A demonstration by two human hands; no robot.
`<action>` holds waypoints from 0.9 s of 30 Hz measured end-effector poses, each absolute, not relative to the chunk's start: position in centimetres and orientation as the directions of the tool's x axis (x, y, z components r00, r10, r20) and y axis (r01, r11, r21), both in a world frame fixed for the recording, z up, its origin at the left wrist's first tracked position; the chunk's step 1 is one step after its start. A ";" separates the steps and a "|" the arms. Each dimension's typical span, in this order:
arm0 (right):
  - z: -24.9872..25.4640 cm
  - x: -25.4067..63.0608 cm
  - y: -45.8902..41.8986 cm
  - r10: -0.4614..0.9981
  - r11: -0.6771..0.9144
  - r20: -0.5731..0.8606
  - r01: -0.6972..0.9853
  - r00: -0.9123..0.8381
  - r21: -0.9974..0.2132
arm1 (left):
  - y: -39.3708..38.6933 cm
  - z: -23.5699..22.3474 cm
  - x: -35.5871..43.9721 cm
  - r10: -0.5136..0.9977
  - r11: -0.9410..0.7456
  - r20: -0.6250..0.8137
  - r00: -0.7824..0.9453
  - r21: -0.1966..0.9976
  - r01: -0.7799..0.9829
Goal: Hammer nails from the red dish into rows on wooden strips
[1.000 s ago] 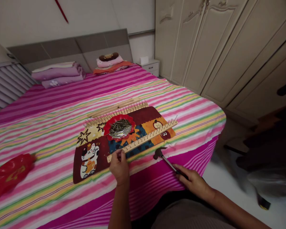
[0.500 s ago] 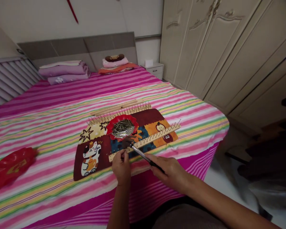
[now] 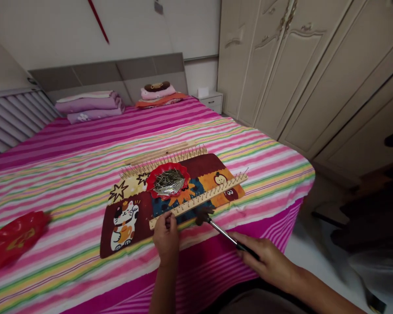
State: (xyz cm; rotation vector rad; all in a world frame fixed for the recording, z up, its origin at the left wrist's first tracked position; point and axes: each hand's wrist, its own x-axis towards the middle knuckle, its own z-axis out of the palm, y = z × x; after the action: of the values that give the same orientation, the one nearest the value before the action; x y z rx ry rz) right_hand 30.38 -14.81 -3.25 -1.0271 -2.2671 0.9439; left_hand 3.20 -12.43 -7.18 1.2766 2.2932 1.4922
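My right hand (image 3: 268, 257) grips the black handle of a hammer (image 3: 221, 229), its dark head just in front of a wooden strip (image 3: 199, 200). Several nails stand upright along that strip, which lies slantwise across a patterned mat (image 3: 126, 246). At the strip's left end, my left hand (image 3: 166, 237) is closed with thumb and forefinger pinched; whatever is between them is too small to make out. Behind the strip sits a red scalloped bowl (image 3: 149, 186) heaped with loose nails (image 3: 168, 182).
Another nail-studded wooden strip (image 3: 160, 165) lies at the mat's far edge, with bare wooden strips (image 3: 157, 153) behind it. A red tray (image 3: 16, 240) is on the striped bedspread (image 3: 68, 237) at left. Folded bedding (image 3: 90, 104) rests by the headboard; a wardrobe (image 3: 265, 65) stands at right.
My right hand has drawn the hammer right and toward me, away from my left fingers. My left hand stays at the strip's left end. The view has tilted slightly.
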 end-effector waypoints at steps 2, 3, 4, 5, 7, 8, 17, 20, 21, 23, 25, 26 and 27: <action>-5.6 32.0 -15.1 0.825 0.393 0.047 0.511 -0.563 -0.764 | -12.6 -6.1 3.1 0.689 0.146 0.358 -0.630 0.783 0.605; -6.7 32.7 -15.2 0.849 0.344 0.012 0.535 -0.528 -0.772 | -12.6 -5.4 2.9 0.678 0.148 0.387 -0.625 0.761 0.632; -7.7 33.2 -15.3 0.869 0.295 -0.020 0.549 -0.495 -0.782 | -12.4 -4.6 2.6 0.670 0.154 0.420 -0.612 0.728 0.668; -8.6 33.5 -15.3 0.886 0.250 -0.043 0.554 -0.461 -0.794 | -12.0 -3.7 2.2 0.672 0.160 0.452 -0.587 0.685 0.711; -9.8 33.8 -15.2 0.912 0.178 -0.066 0.538 -0.404 -0.824 | -10.5 -2.1 1.0 0.705 0.171 0.493 -0.509 0.579 0.797; -10.1 33.9 -15.1 0.921 0.154 -0.070 0.524 -0.382 -0.838 | -9.4 -1.4 0.3 0.741 0.170 0.495 -0.453 0.515 0.840; -10.8 33.7 -14.8 0.939 0.105 -0.069 0.472 -0.338 -0.875 | -1.9 -0.2 -2.2 0.949 0.314 -0.002 -0.314 0.068 0.947; -11.1 33.7 -14.8 0.937 0.104 -0.074 0.475 -0.341 -0.874 | -1.6 -0.2 -2.0 0.951 0.309 -0.036 -0.308 0.025 0.951; -11.2 33.7 -14.8 0.936 0.105 -0.075 0.477 -0.343 -0.873 | -1.6 -0.2 -2.0 0.952 0.304 -0.042 -0.303 0.014 0.953; -11.1 33.6 -14.8 0.936 0.108 -0.073 0.478 -0.344 -0.872 | -1.7 -0.1 -2.2 0.959 0.280 -0.043 -0.280 0.004 0.960; -11.0 33.6 -14.8 0.936 0.108 -0.072 0.477 -0.344 -0.873 | -1.8 0.0 -2.5 0.973 0.231 -0.011 -0.231 0.025 0.973; -11.0 33.6 -14.8 0.935 0.107 -0.074 0.475 -0.347 -0.873 | -1.9 0.0 -2.8 0.977 0.209 0.017 -0.211 0.054 0.976; -10.9 33.6 -14.8 0.934 0.107 -0.075 0.474 -0.349 -0.874 | -2.1 0.2 -3.0 0.978 0.198 0.049 -0.204 0.101 0.975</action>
State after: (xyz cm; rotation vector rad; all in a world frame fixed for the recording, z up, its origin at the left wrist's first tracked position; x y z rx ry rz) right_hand 33.57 -14.78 -10.95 -1.3682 -1.8805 1.1805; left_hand -3.02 -2.07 0.17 1.9651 2.4112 0.1702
